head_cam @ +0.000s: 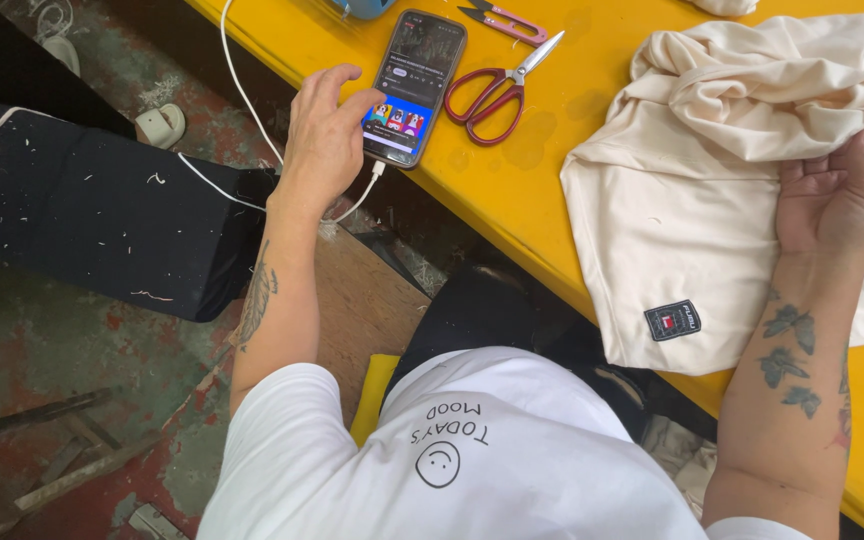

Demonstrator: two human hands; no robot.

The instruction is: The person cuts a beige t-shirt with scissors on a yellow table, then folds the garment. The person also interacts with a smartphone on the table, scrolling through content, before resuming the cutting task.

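Phone (415, 85) under left hand (324, 140); red scissors (500, 85) beside, cream garment (692, 190) near

Left hand (322, 135) is laid on the lit phone (415, 85) at the yellow worktop (542, 190) edge, thumb on the screen; white cable (237, 85) is plugged in. Right hand (837, 195) is pressed flat on cream garment (682, 200). Red scissors (497, 85) are seen beside the phone, pink snips (502, 20) above.

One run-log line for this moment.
left hand: touching black smartphone | right hand: resting on cream fabric garment | red-handled scissors: idle on yellow table
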